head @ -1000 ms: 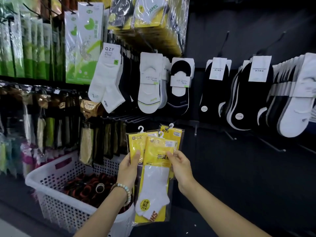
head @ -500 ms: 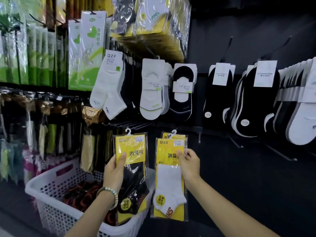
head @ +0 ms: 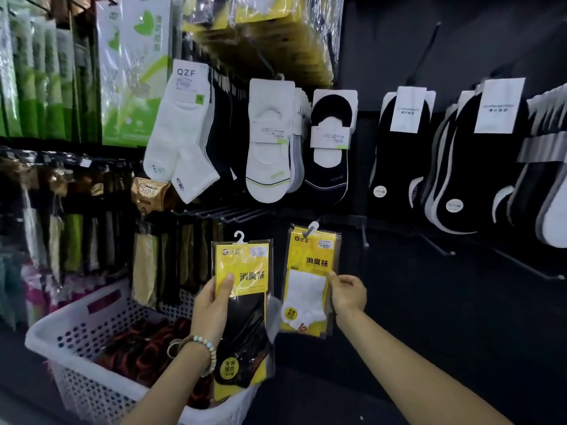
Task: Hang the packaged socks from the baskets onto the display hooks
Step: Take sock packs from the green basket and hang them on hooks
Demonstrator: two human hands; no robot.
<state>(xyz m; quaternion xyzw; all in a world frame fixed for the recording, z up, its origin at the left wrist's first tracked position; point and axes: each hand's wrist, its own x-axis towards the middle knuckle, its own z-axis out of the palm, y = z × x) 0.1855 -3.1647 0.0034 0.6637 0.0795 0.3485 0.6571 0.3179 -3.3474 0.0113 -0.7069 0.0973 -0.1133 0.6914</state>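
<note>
My left hand (head: 211, 305) grips a yellow pack of black socks (head: 245, 314) by its left edge, thumb on the front, above the white basket (head: 76, 357). My right hand (head: 346, 294) pinches the right edge of a yellow pack of white socks (head: 310, 280). That pack's white hanger (head: 311, 230) is up at a dark display hook; whether it rests on the hook I cannot tell. The left pack's hanger (head: 239, 237) is free in the air.
Dark wall hooks carry white and black socks (head: 270, 142) above. Bare hook prongs (head: 227, 214) jut out just above the packs. More bare hooks (head: 435, 243) stick out at right. The basket holds dark red rolled items (head: 144, 351).
The two packs, held together a second ago, have been drawn apart. My right hand has lifted the white-sock pack up and right toward the hook; my left keeps the black-sock pack low.
</note>
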